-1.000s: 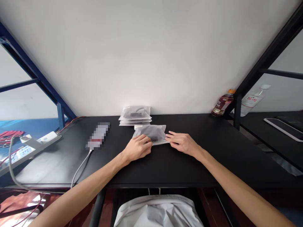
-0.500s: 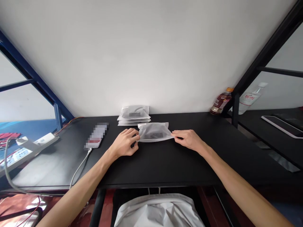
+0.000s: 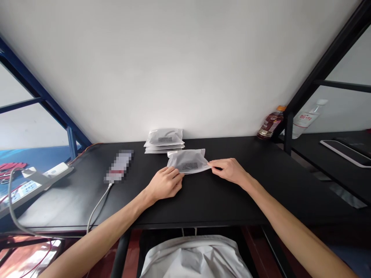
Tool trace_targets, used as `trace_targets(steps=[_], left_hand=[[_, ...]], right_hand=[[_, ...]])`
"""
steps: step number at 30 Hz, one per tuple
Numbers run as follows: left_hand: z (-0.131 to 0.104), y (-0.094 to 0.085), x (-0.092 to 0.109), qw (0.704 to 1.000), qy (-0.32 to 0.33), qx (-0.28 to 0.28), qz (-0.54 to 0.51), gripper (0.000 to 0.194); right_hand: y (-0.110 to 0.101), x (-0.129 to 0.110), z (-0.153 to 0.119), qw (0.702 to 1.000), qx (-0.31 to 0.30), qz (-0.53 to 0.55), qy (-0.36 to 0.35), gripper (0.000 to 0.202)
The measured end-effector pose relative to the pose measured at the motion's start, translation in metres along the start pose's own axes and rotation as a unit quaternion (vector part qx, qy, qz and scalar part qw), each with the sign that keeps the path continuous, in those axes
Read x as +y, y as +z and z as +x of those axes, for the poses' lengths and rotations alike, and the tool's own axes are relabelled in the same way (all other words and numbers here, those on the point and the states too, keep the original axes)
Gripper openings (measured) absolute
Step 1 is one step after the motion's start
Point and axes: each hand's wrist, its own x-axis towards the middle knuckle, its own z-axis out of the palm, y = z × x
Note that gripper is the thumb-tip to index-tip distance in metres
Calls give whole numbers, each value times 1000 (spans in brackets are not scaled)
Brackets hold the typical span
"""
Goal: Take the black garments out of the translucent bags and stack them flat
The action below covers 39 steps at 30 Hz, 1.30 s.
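Note:
A frosted plastic zip bag with small dark print lies on the black table in front of me. My right hand is closed, pinching the bag's near right corner between thumb and fingers. At the near left corner, my left hand is closed on the bag's edge, its fingers curled and the thumb tucked mostly out of sight. What the bag contains is not clear through the cloudy plastic. Just behind it, against the wall, is a stack of similar frosted bags.
On the left of the black table lies a blurred phone with a white charging cable. A power strip is farther left. A dark drink bottle and a clear bottle lean by the right frame.
My left hand has moved right and nearer to me, from the bag's left side to its near left corner, and its fingers have closed. The right hand keeps its pinch.

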Motion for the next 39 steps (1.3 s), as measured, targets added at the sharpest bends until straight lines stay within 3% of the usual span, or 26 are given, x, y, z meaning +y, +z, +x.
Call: trace_targets(steps=[9, 15, 22, 25, 28, 32, 39], left_hand=[[-1, 8, 18, 994, -98, -36, 38, 40], [4, 5, 16, 986, -154, -34, 58, 39], [16, 12, 2, 996, -80, -6, 27, 34], [17, 23, 2, 997, -62, -43, -9, 42], [24, 38, 2, 987, -111, -106, -53, 54], [39, 53, -1, 973, -175, -137, -61, 59], [40, 45, -5, 958, -214, -175, -77, 45]], right_hand=[[-3, -9, -1, 1000, 6, -13, -21, 36], [5, -8, -2, 994, 49, -49, -85, 33], [10, -4, -1, 989, 79, -54, -111, 35], [10, -3, 0, 991, 73, -43, -107, 35], [10, -3, 0, 992, 63, -36, -106, 35], [10, -2, 0, 995, 45, -36, -83, 34], [11, -5, 1, 996, 24, -60, -54, 34]])
